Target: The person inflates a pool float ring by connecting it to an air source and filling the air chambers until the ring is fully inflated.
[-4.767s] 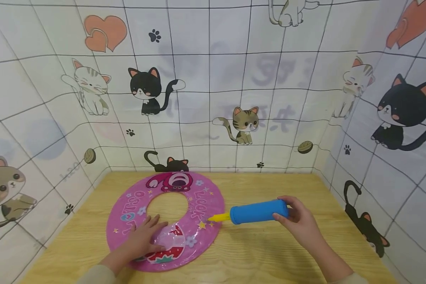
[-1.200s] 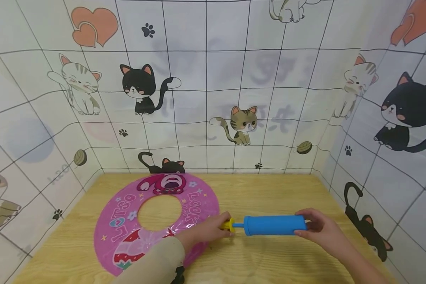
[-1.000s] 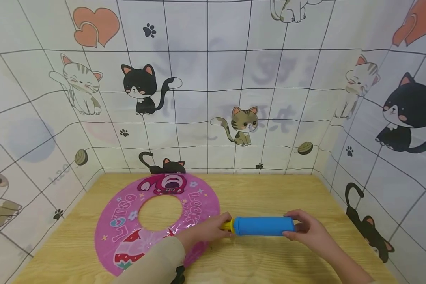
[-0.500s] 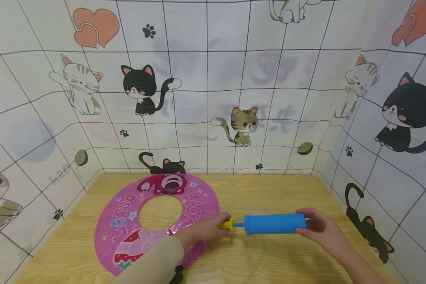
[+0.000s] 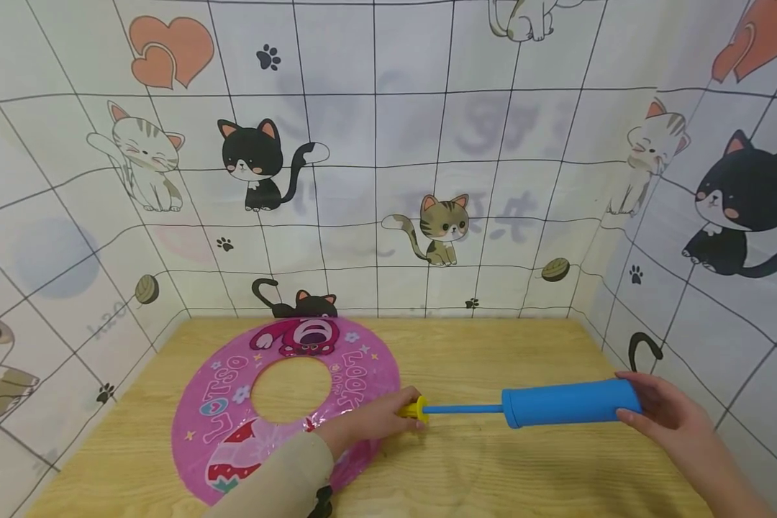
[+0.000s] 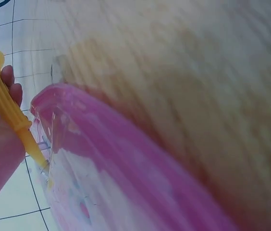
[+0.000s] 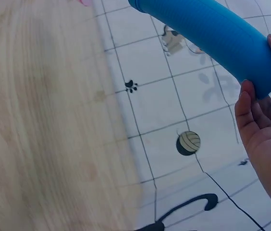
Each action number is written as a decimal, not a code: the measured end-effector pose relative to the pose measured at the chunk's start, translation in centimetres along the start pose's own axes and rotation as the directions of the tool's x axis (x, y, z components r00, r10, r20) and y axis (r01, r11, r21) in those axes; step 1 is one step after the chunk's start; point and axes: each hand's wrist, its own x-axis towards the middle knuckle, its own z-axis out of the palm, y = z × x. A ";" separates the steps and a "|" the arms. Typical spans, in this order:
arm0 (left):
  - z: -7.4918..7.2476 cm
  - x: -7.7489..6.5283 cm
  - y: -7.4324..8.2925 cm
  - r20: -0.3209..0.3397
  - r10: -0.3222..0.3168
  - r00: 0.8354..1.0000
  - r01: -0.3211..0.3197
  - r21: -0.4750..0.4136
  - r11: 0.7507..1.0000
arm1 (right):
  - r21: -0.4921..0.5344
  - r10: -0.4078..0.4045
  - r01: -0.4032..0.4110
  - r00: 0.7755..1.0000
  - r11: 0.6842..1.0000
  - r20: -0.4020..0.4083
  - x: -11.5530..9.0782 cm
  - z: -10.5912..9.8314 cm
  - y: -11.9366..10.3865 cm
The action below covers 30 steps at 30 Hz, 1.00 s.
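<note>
Head view: left grip (image 5: 382,419) pinches yellow nozzle (image 6: 9,103), right grip (image 5: 676,417) blue pump (image 5: 570,403); ring (image 5: 362,363) reads "LOOK", probably "LOTSO".

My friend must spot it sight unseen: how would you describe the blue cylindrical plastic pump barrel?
Start at the light wood-grain tabletop, where a flat pink plastic ring with printed pictures lies. Right of the ring, the person's right hand holds the blue plastic pump barrel. It is the only thick, plain blue cylinder there.

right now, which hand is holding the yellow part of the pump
The left hand, the one by the pink ring: it holds the yellow nozzle, while the right hand grips the blue barrel at its far end.
</note>
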 end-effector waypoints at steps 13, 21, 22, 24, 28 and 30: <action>0.2 -0.3 0.0 -0.010 -0.026 1.000 0.027 0.030 0.999 | 0.134 0.050 -0.054 0.998 0.990 0.030 0.8 4.6 -2.2; 0.1 -0.2 -0.5 -0.005 -0.008 1.000 0.008 0.010 1.000 | 0.230 0.028 -0.054 0.993 0.972 0.118 1.9 9.4 -3.3; 0.1 -0.2 -0.5 -0.006 -0.001 1.000 0.001 0.011 1.000 | 0.231 0.031 -0.059 0.992 0.971 0.123 2.0 9.7 -3.4; 0.1 -0.2 -0.5 -0.011 0.013 1.000 -0.013 0.012 1.000 | 0.242 0.038 -0.069 0.991 0.968 0.131 2.1 10.2 -3.6; 0.0 -0.1 -0.6 -0.025 0.034 0.999 -0.033 0.022 0.999 | 0.259 0.056 -0.092 0.988 0.962 0.143 2.2 10.7 -4.0; 0.0 -0.1 -0.7 -0.032 0.039 0.999 -0.038 0.017 0.999 | 0.267 0.067 -0.105 0.987 0.958 0.147 2.2 10.9 -4.2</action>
